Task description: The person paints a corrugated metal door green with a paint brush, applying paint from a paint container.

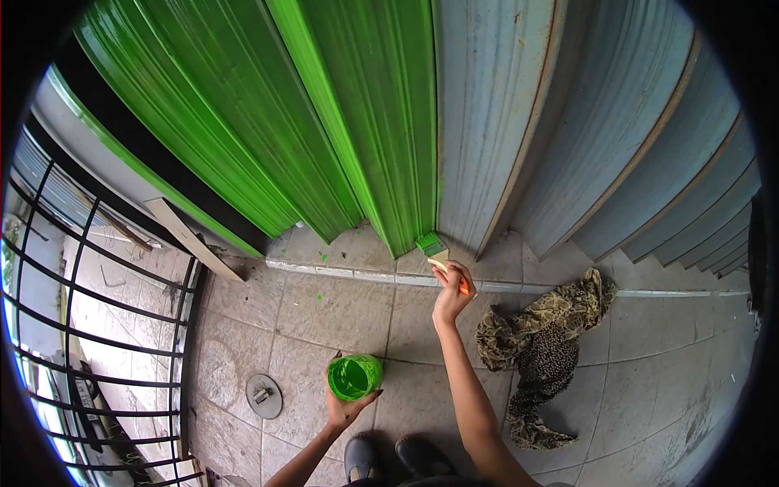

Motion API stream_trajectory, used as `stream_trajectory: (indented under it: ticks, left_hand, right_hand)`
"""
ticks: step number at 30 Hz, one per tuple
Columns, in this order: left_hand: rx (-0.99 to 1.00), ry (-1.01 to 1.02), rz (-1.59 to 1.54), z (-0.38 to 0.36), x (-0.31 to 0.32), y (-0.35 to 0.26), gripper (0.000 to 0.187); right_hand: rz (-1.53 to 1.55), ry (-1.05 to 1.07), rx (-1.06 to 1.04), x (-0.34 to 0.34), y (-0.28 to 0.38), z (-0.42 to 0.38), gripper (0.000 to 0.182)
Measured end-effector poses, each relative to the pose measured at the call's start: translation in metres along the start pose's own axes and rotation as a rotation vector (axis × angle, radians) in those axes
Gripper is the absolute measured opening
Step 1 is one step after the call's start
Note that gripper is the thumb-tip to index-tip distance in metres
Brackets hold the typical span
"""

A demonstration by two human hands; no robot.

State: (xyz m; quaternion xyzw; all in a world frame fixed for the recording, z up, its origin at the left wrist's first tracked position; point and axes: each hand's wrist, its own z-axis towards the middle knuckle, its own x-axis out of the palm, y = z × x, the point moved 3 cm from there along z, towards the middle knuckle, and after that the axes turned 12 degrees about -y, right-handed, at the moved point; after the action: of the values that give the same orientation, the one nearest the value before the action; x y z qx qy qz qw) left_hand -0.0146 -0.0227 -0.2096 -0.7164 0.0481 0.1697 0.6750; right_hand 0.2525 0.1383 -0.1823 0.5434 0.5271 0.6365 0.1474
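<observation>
My right hand (pixel 455 294) is closed around the handle of a paintbrush (pixel 433 247). Its green-coated bristles are at the bottom of the folding metal door, by the edge of a green panel (pixel 398 162). The panels on the left are painted green, while a grey panel (pixel 485 122) and those to its right are bare, with rusty edges. Low in front of me, my left hand (pixel 345 407) grips a cup of green paint (pixel 355 377), its open top facing up. Fingers wrap around the cup's side and partly hide it.
A crumpled patterned cloth (pixel 548 345) lies on the tiled floor to the right. A round metal disc (pixel 264 396) sits on the left, near a black metal grille (pixel 105 341). A wooden strip (pixel 195 239) leans there. Green drops spot the tiles, and my shoes (pixel 422 456) stand below.
</observation>
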Motion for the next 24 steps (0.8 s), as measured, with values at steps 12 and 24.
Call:
stream_trajectory:
  ticks: [12,24]
  left_hand:
    - [0.039,0.002,0.072,0.001,-0.001,0.004,0.105]
    - [0.064,-0.011,-0.003,0.001,0.001,0.000,0.107]
  right_hand:
    - [0.077,0.088,-0.138,0.007,0.040,-0.017,0.018]
    - [0.089,0.045,-0.038,0.072,0.091,-0.015,0.018]
